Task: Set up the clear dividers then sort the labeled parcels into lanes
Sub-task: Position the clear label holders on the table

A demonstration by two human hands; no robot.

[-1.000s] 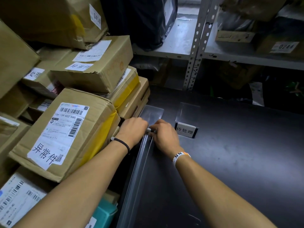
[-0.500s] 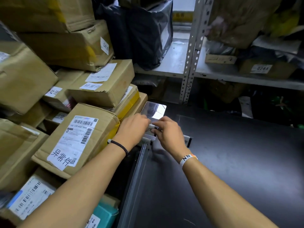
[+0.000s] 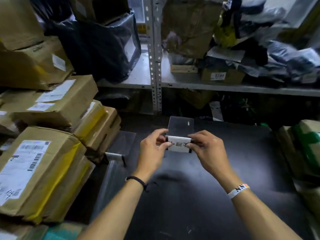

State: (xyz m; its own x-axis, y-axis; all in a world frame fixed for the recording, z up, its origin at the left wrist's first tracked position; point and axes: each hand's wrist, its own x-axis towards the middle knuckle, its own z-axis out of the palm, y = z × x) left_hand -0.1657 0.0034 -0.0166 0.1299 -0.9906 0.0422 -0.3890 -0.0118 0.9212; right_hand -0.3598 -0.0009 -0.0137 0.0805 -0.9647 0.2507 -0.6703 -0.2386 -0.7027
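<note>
A small clear sign holder [image 3: 181, 126] with a white label [image 3: 179, 144] of black characters stands near the back of the black table [image 3: 199, 196]. My left hand [image 3: 152, 151] pinches the label's left end and my right hand [image 3: 207, 151] pinches its right end. A long clear divider [image 3: 110, 181] lies along the table's left side, with a white-capped end [image 3: 115, 155] beside the boxes. Labeled cardboard parcels [image 3: 39, 172] are piled at the left.
A grey metal shelf [image 3: 207, 86] with a perforated upright [image 3: 155, 66] runs across the back, loaded with black bags [image 3: 97, 47] and boxes. More parcels, one with green [image 3: 306, 148], sit at the table's right edge. A teal item [image 3: 57, 233] lies at the bottom left.
Both hands left the long divider's end at the left and moved right to the small labeled clear holder, gripping its label. The camera tilted up and right.
</note>
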